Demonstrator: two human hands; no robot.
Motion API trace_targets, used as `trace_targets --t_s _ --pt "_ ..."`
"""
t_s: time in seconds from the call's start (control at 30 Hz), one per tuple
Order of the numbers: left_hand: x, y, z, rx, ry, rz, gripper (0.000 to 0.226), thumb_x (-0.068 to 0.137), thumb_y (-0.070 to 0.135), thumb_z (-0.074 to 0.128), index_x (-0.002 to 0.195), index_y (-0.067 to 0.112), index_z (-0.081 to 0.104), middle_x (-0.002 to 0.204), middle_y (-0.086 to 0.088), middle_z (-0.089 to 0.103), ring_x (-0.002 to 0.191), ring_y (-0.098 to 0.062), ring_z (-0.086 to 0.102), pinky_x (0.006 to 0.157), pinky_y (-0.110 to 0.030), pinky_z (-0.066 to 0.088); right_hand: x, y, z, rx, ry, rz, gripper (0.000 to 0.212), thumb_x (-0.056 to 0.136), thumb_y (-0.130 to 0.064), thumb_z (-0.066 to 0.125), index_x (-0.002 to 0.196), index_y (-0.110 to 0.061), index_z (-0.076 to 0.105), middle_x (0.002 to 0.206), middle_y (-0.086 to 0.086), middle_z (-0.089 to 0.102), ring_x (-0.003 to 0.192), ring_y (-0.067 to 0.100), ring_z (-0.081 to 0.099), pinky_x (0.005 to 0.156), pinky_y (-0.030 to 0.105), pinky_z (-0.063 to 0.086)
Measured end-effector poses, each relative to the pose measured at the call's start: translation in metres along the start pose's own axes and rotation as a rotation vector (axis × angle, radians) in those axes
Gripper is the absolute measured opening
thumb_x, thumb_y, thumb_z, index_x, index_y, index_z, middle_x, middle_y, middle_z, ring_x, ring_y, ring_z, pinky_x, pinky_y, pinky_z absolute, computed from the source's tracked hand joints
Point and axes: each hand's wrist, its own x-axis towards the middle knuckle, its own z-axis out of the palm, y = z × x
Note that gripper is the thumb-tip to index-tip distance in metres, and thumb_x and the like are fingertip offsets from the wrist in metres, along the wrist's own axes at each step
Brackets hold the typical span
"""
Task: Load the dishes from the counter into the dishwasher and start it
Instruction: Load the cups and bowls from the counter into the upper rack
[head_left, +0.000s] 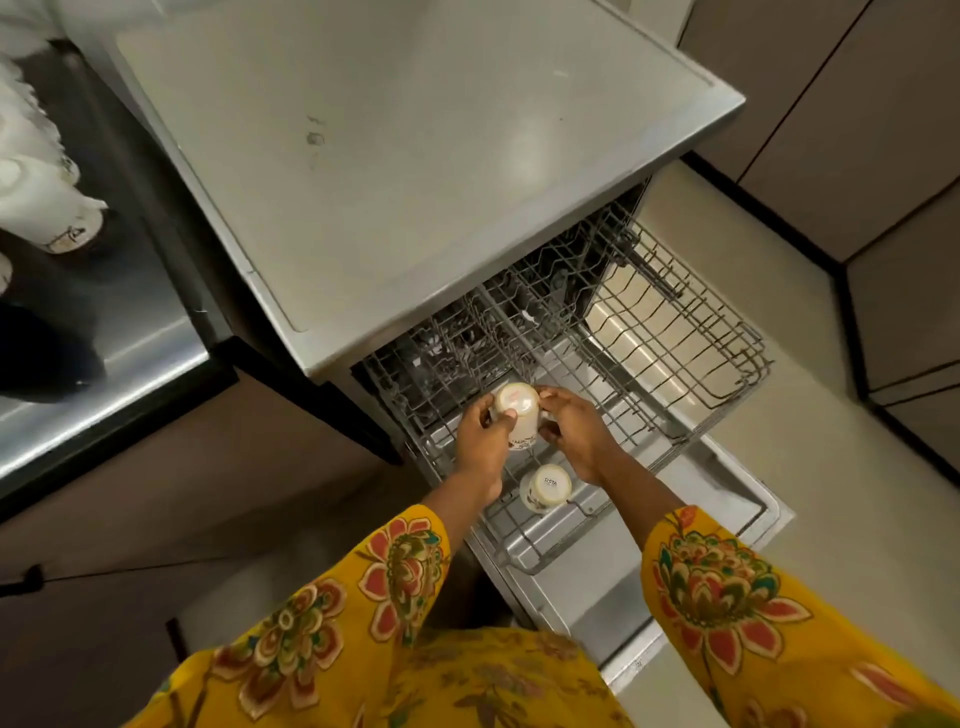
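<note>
Both your hands, left hand (480, 434) and right hand (571, 434), grasp an upturned mug (517, 415) over the rack's (727, 374) near-left corner, beside another mug (545, 488).

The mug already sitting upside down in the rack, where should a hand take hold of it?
Grip the upside-down mug round its side wall, coming from above. Its flat base faces up and its rim sits down on the rack wires, so the mouth offers no hold.

There is only one view, worn on the person's head, looking steeply down from close above the pulled-out grey wire dishwasher rack (649, 364). The rack fills the frame's middle; the steel dishwasher top (415, 156) lies beyond it.
</note>
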Motion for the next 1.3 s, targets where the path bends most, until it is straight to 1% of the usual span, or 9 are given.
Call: trace_targets --t_s 0.1,0.23,0.37,0.5,0.73,0.9,1.03,1.17,1.3 --pt "0.019 -0.019 0.001 0.037 0.003 -0.067 0.042 0.092 0.005 0.055 0.132 0.017 0.047 0.133 -0.011 0.051 0.119 -0.030 0.052 0.096 -0.038 0.045 0.021 0.014 -0.003 -0.043 -0.029 0.063 0.028 0.097 -0.009 0.042 0.119 -0.007 0.059 0.109 0.011 0.060 0.086 0.016 0.052 0.065 0.023 0.043" --pt "0.040 -0.040 0.006 0.039 0.035 -0.138 0.039 0.092 0.001 0.053 0.128 0.015 0.048 0.126 -0.009 0.054 0.111 -0.025 0.054 0.093 -0.035 0.048 0.044 0.029 -0.008 -0.127 -0.018 0.126 0.025 0.093 -0.002 0.045 0.109 -0.014 0.060 0.100 0.010 0.061 0.076 0.017 0.051 0.068 0.028 0.041" --pt "0.054 -0.056 0.014 0.057 0.057 -0.164 0.038 0.090 0.001 0.055 0.123 0.017 0.049 0.126 -0.011 0.056 0.111 -0.028 0.057 0.095 -0.043 0.050 0.059 0.043 -0.012 -0.281 -0.050 0.118 0.027 0.092 -0.005 0.052 0.118 -0.010 0.059 0.105 0.011 0.062 0.076 0.014 0.055 0.065 0.025 0.046" --pt "0.061 -0.066 0.015 0.040 0.088 -0.162 0.039 0.089 -0.002 0.055 0.122 0.017 0.050 0.124 -0.011 0.056 0.109 -0.027 0.058 0.092 -0.038 0.051 0.067 0.050 -0.014 -0.319 -0.068 0.124 0.022 0.094 -0.005 0.051 0.115 -0.007 0.059 0.090 0.005 0.059 0.066 0.008 0.050 0.057 0.020 0.042" --pt "0.068 -0.080 0.017 0.062 0.126 -0.136 0.043 0.086 -0.006 0.056 0.125 0.011 0.050 0.128 -0.012 0.056 0.113 -0.025 0.057 0.097 -0.039 0.049 0.079 0.058 -0.015 -0.419 -0.109 0.151 0.025 0.091 -0.007 0.054 0.116 -0.013 0.058 0.113 0.011 0.062 0.092 0.021 0.056 0.088 0.040 0.048" --pt "0.069 -0.084 0.021 0.074 0.134 -0.145 0.041 0.086 -0.006 0.054 0.120 0.018 0.053 0.127 -0.008 0.057 0.112 -0.024 0.057 0.093 -0.038 0.052 0.082 0.060 -0.018 -0.431 -0.111 0.175 0.024 0.092 -0.004 0.050 0.115 -0.011 0.054 0.113 0.013 0.059 0.095 0.022 0.053 0.090 0.039 0.047" --pt "0.064 -0.083 0.023 0.063 0.149 -0.119 0.042 0.085 -0.008 0.053 0.117 0.019 0.053 0.127 -0.008 0.057 0.112 -0.023 0.057 0.094 -0.037 0.051 0.079 0.062 -0.019 -0.450 -0.027 0.148 0.024 0.087 -0.008 0.056 0.110 -0.014 0.060 0.112 0.010 0.064 0.101 0.028 0.060 0.094 0.045 0.050" --pt "0.056 -0.079 0.023 0.040 0.124 -0.064 0.042 0.085 -0.004 0.057 0.110 0.029 0.053 0.128 -0.007 0.057 0.115 -0.023 0.057 0.098 -0.044 0.049 0.071 0.057 -0.016 -0.456 0.087 0.048 0.016 0.083 -0.013 0.061 0.097 -0.018 0.065 0.096 0.004 0.067 0.092 0.026 0.064 0.087 0.047 0.053" --pt "0.050 -0.073 0.021 -0.027 0.149 -0.043 0.042 0.088 -0.002 0.057 0.124 0.020 0.054 0.129 -0.006 0.056 0.117 -0.021 0.056 0.100 -0.041 0.048 0.066 0.045 -0.013 -0.444 0.119 -0.040 0.010 0.082 -0.011 0.065 0.091 -0.012 0.068 0.086 0.002 0.067 0.079 0.022 0.064 0.081 0.042 0.056"
